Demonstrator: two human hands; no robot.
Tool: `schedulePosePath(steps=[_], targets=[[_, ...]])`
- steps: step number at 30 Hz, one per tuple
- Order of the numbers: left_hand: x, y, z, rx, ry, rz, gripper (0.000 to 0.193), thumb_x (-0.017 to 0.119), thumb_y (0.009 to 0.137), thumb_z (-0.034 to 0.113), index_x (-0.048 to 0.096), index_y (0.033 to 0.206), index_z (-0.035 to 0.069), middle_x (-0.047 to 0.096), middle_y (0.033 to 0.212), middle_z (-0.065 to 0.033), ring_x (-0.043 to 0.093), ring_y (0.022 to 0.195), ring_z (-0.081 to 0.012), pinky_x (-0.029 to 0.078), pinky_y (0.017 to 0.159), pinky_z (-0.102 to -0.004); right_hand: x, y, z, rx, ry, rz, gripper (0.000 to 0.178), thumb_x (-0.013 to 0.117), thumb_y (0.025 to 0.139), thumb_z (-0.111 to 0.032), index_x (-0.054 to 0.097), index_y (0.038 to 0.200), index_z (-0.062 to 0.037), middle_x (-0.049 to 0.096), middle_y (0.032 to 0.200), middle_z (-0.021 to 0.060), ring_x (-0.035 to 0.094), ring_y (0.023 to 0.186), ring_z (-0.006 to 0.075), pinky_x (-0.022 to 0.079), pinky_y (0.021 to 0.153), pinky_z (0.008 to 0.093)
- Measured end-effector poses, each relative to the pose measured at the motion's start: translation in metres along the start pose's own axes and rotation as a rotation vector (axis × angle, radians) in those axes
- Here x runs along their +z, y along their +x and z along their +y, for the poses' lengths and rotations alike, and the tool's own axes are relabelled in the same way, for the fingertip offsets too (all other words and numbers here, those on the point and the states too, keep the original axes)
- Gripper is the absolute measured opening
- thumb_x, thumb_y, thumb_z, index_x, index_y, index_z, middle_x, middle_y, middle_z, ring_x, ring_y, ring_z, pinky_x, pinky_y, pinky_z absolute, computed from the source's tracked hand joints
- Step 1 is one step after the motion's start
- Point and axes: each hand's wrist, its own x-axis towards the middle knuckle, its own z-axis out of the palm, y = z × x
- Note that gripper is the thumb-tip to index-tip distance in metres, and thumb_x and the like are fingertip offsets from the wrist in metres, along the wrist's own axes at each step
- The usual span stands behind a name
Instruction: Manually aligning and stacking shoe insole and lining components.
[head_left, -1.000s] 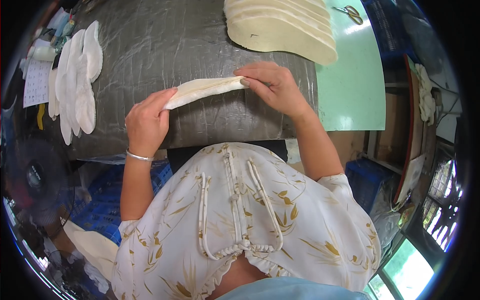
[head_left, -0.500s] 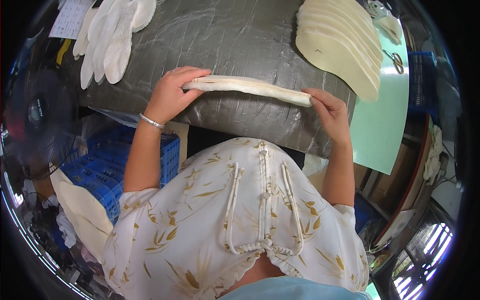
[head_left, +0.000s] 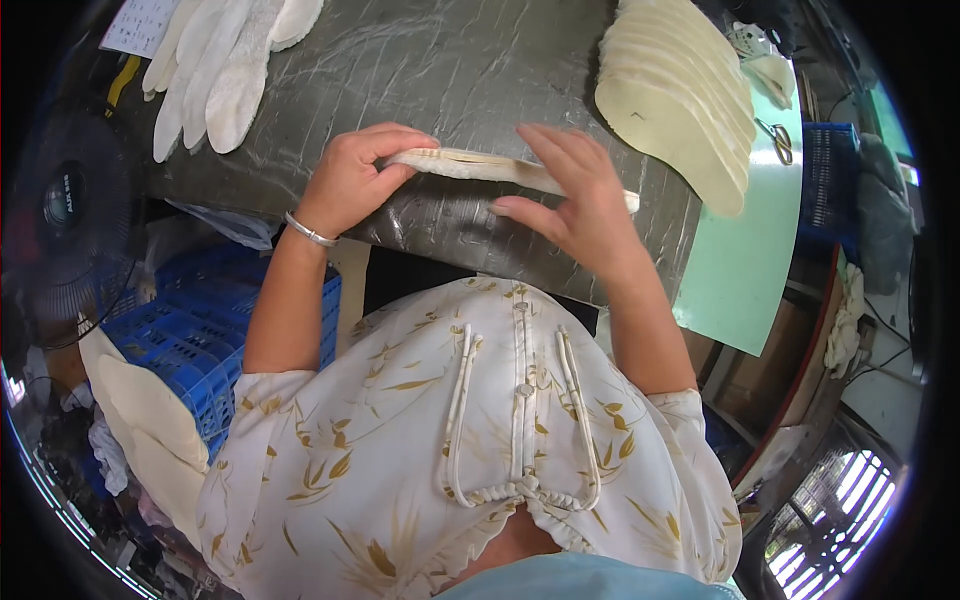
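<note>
A long, narrow fleece insole (head_left: 470, 166) is held edge-up over the grey table, with a cream layer along its top and white pile below. My left hand (head_left: 350, 175) pinches its left end between thumb and fingers. My right hand (head_left: 583, 200) is in front of its right half, thumb and fingers spread apart and not gripping it. That hand hides part of the insole, whose right tip shows past the fingers.
Fleece insoles (head_left: 238, 95) lie at the table's far left. A fanned stack of cream sole-shaped pieces (head_left: 690, 130) covers the far right, beside scissors (head_left: 778, 140) on a green sheet (head_left: 740, 260). A fan (head_left: 70, 200) and blue crates (head_left: 190, 340) stand left.
My right hand has let go of the insole's right end and moved left along it, its fingers opening. The left hand keeps its pinch and has shifted slightly right.
</note>
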Motion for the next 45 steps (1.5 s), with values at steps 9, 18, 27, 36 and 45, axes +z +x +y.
schedulePosePath(steps=[9,18,27,36,45], targets=[[-0.003,-0.002,0.018,0.054,-0.177,0.037,0.058,0.078,0.076,0.005,0.057,0.129,0.004,0.065,0.121,-0.0088,0.061,0.111,-0.0175,0.046,0.098,-0.0316,0.023,0.016,-0.008,0.019,0.146,0.029,0.014,0.071,0.078,-0.008,0.073,0.091,-0.0084,0.072,0.087,0.0051,0.065,0.074,0.0240,0.047,0.078,0.0360],[0.006,0.011,0.020,0.184,-0.291,0.151,0.023,0.066,0.083,-0.004,0.071,0.104,0.001,0.071,0.107,-0.0105,0.066,0.100,-0.0181,0.051,0.089,-0.0291,-0.023,0.010,-0.018,0.092,0.360,0.050,0.026,0.069,0.081,-0.006,0.070,0.106,-0.0007,0.071,0.097,0.0122,0.065,0.084,0.0237,0.046,0.082,0.0351],[0.049,0.039,0.053,0.187,-0.645,-0.101,0.097,0.085,0.075,0.023,0.028,0.151,0.006,0.053,0.135,-0.0112,0.051,0.124,-0.0203,0.036,0.108,-0.0359,-0.051,-0.004,0.001,0.395,1.010,0.406,0.025,0.059,0.099,-0.020,0.068,0.110,0.0011,0.069,0.096,0.0037,0.059,0.087,0.0075,0.048,0.077,0.0244],[0.107,0.031,0.087,0.144,-0.089,0.198,0.037,0.057,0.084,0.008,0.068,0.118,0.009,0.067,0.079,-0.0189,0.067,0.064,-0.0309,0.052,0.060,-0.0373,-0.041,-0.018,0.041,0.596,1.254,0.560,0.054,0.039,0.104,-0.037,0.042,0.141,0.0020,0.050,0.140,0.0144,0.050,0.126,0.0231,0.038,0.107,0.0399],[0.116,0.063,0.080,0.051,-0.138,0.429,0.018,0.067,0.086,0.010,0.067,0.098,-0.002,0.070,0.082,-0.0161,0.067,0.070,-0.0210,0.051,0.063,-0.0314,-0.009,-0.043,-0.001,0.248,0.271,0.217,0.065,0.072,0.080,-0.009,0.044,0.138,0.0003,0.049,0.135,0.0224,0.054,0.120,0.0374,0.046,0.098,0.0418]])
